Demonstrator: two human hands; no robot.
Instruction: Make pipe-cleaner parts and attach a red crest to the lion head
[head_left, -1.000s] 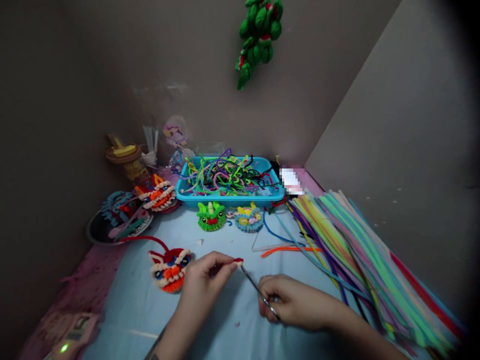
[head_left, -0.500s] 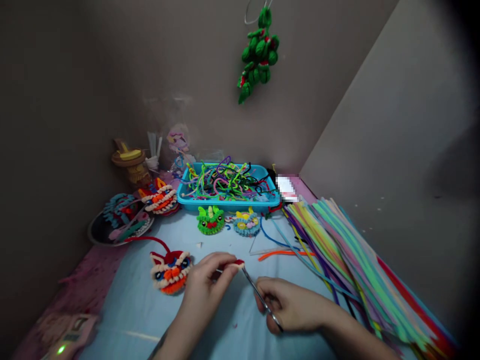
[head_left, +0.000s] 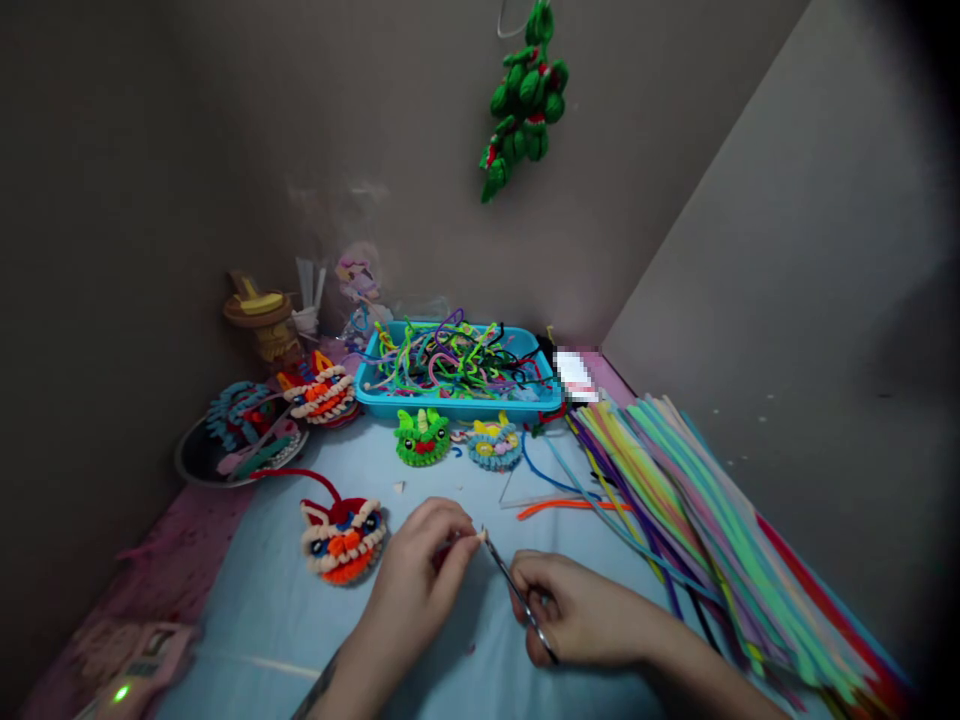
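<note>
Small pale piece (head_left: 481,538), slim silvery tool (head_left: 502,566)

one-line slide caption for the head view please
Left hand pinches a small piece at the tips of scissors in the right hand, blue tray beyond.

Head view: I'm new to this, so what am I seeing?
No machine here: a person works bare-handed, seen from a camera on their head looking forward and down. The left hand pinches a small pale piece; the right hand holds a slim metal tool, perhaps scissors, its tip at that piece. On the blue cloth lie a red-and-orange animal head, a green head and a light-blue head. Beyond stands a blue tray of tangled strips; at right lies a bundle of long colourful strips.
</note>
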